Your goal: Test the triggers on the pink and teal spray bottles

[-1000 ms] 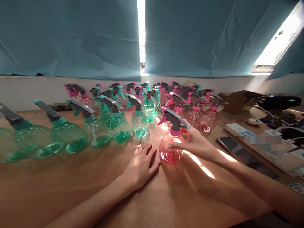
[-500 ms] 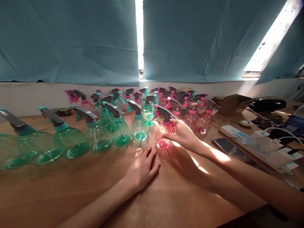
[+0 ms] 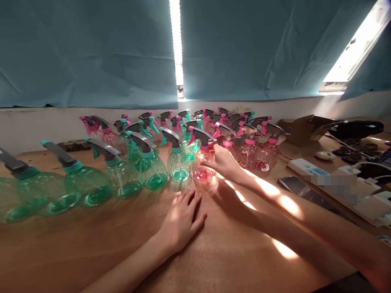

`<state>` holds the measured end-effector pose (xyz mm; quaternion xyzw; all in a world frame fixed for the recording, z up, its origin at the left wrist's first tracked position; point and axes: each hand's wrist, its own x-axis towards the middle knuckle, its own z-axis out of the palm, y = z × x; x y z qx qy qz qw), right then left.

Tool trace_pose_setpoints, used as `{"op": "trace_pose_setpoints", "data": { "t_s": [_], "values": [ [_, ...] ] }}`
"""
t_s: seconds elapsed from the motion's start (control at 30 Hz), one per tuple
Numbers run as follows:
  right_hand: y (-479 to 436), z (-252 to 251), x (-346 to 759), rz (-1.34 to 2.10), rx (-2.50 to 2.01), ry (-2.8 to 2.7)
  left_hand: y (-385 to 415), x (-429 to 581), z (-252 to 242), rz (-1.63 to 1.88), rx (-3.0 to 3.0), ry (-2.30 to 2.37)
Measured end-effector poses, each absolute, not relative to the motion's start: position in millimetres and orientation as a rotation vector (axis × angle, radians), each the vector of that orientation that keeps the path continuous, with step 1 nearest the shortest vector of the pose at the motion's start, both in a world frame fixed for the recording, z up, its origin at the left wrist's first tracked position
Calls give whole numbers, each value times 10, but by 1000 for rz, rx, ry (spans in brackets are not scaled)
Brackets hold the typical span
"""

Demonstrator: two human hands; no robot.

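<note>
My right hand (image 3: 224,162) is closed around the right side of a pink spray bottle (image 3: 203,173), which has a grey and pink trigger head. The bottle stands upright, or very nearly so, at the right end of the front row; whether its base touches the table I cannot tell. Just left of it is a green spray bottle (image 3: 179,167) with clear walls. My left hand (image 3: 183,219) lies flat on the wooden table (image 3: 232,252), fingers spread and holding nothing, in front of these two bottles.
Several green spray bottles (image 3: 90,185) continue the front row leftward. Behind stand more pink and green ones, including a pink bottle (image 3: 267,156). To the right are a phone (image 3: 293,185), a white power strip (image 3: 308,167) with plugs, a computer mouse (image 3: 325,156) and an open cardboard box (image 3: 301,132).
My right hand has shifted the pink spray bottle slightly left and back, closer to the green one beside it. My left hand stays flat on the table. The view has turned a little.
</note>
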<state>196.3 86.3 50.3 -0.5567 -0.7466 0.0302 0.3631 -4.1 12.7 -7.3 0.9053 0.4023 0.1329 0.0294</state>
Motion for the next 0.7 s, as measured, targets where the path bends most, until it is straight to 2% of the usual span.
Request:
{"op": "trace_pose_setpoints", "data": {
  "t_s": [0.43,0.7],
  "values": [
    [950,440,1943,99,-1367,-1895,142,-59,-111,409,2789,1248],
    [494,455,2155,82,-1447,-1812,148,-51,-66,317,2802,1261]
  ]
}}
